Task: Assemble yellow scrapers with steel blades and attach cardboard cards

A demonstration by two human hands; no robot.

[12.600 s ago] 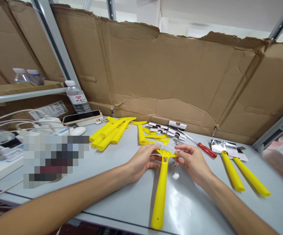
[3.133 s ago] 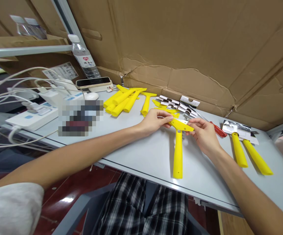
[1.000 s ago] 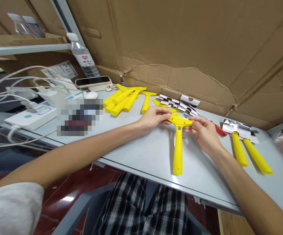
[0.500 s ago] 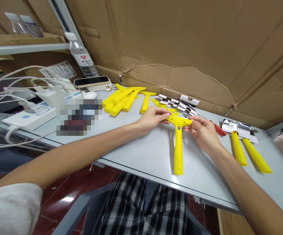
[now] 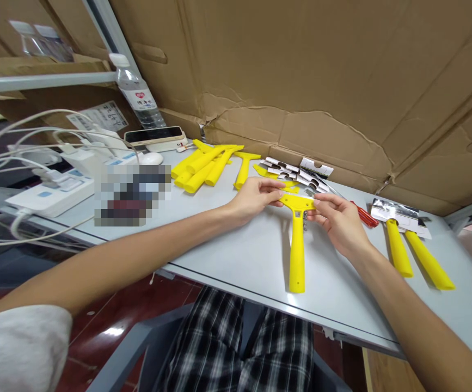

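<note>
A yellow T-shaped scraper [image 5: 297, 245] lies over the table in front of me, its handle pointing toward my lap. My left hand [image 5: 256, 200] pinches the left end of its head between thumb and fingers. At the right end, my right hand [image 5: 337, 219] grips the head with thumb and fingertips. Small screws [image 5: 305, 222] show beside the scraper's neck, near my right fingers. Just behind the head are loose yellow head plates [image 5: 266, 173] and white-and-black blade sleeves [image 5: 309, 177]. A red-handled screwdriver [image 5: 364, 214] rests beyond my right hand.
Several yellow handles [image 5: 203, 166] are piled at the back left, with a single one [image 5: 243, 170] beside them. Two scrapers with covered heads [image 5: 399, 247] lie at the right. A power strip [image 5: 56, 190] with cables, a phone [image 5: 154, 136] and a water bottle [image 5: 138, 98] occupy the left.
My right thumb and fingers have shifted slightly left, covering more of the scraper head's right end. My left hand and the scraper stay almost in place.
</note>
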